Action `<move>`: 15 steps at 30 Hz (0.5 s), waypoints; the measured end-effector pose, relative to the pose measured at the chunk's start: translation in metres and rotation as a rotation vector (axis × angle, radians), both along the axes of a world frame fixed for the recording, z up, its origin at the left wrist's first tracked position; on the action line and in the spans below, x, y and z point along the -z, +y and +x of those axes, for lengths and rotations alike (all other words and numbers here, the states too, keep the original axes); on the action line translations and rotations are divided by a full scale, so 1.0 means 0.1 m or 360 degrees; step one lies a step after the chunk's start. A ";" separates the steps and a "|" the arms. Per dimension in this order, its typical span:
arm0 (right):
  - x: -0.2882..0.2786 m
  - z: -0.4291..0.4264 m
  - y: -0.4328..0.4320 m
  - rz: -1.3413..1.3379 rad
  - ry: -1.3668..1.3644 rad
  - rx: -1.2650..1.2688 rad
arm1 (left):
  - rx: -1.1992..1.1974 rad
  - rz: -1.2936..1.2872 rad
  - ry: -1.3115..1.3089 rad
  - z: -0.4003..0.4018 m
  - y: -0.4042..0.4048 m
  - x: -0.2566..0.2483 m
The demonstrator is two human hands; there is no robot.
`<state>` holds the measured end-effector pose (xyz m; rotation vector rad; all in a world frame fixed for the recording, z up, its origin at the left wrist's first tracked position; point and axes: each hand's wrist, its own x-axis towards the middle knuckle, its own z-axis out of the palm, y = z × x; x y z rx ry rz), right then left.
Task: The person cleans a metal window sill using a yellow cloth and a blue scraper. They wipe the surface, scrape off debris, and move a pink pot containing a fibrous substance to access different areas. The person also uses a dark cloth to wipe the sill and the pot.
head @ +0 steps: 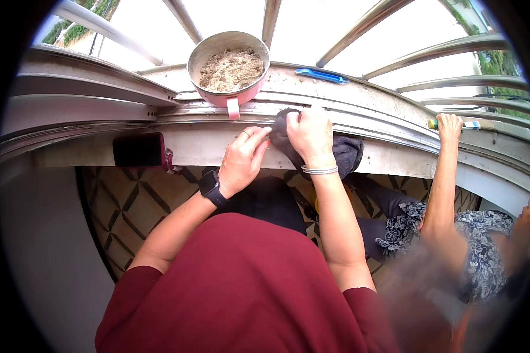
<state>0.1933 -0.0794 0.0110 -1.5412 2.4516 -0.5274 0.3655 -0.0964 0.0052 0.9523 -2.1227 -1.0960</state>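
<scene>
My right hand [311, 134], with silver bangles at the wrist, grips a dark grey cloth [347, 152] on the window's sliding track [380, 145]. One end of the cloth bunches up left of the fingers, and the rest drapes over the inner sill. My left hand [246, 154] has a dark smartwatch on its wrist. Its fingertips come up to the cloth's left edge; contact is unclear, and nothing shows in its grasp. Just beyond both hands, a pink metal pot [229, 95] holds a pale brown, crumbly or fibrous material. Its handle points towards me.
A phone [138, 150] in a maroon case lies at the sill's left. A blue plastic tool [321, 75] rests on the outer ledge below metal bars [353, 31]. At right, another person's hand [449, 125] holds a slim object with a yellow-green end.
</scene>
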 end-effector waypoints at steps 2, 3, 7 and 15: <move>-0.14 -0.01 0.06 -0.0126 -0.0453 0.0192 | 0.0029 0.0044 -0.0012 0.03 -0.03 0.00; -0.21 -0.05 0.14 -0.0220 -0.0825 0.0361 | 0.0091 0.0070 -0.0015 0.04 -0.03 0.02; -0.13 -0.23 0.58 -0.0546 -0.1966 0.0405 | 0.0067 0.0526 0.0105 -0.19 0.04 -0.04; -0.19 -0.50 0.89 -0.0479 -0.1688 0.0083 | 0.0366 0.0588 0.0078 -0.16 0.02 -0.13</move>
